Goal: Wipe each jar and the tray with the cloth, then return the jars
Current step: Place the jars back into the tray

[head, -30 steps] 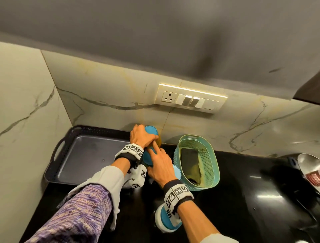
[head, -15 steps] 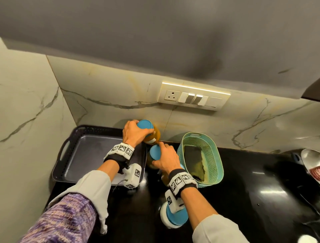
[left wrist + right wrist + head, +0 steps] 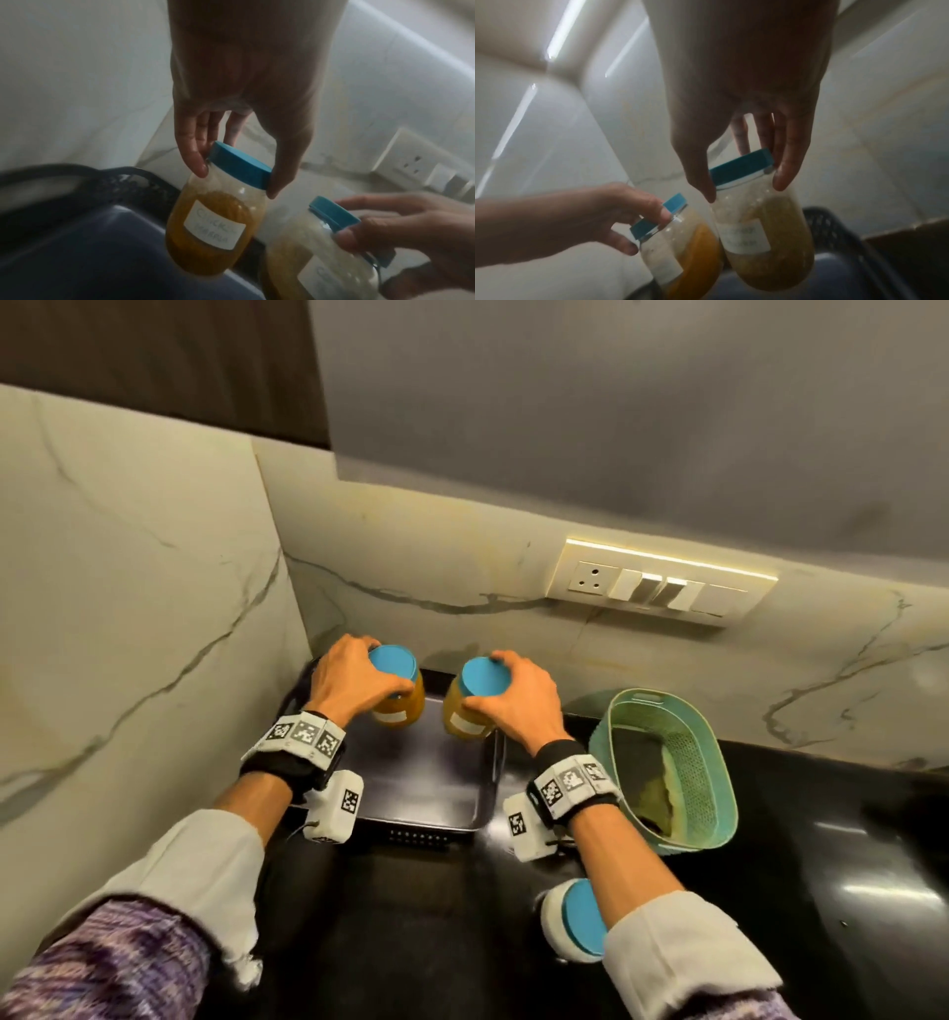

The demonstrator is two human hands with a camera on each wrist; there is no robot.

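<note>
I hold one jar in each hand by its blue lid: left hand (image 3: 354, 680) grips the orange jar (image 3: 398, 706), right hand (image 3: 518, 701) the yellow jar (image 3: 464, 716). Both hang upright, side by side above the tray (image 3: 426, 788) directly below.

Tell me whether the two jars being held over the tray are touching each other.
Apart. The head view shows dark tray between the left jar and right jar.
</note>
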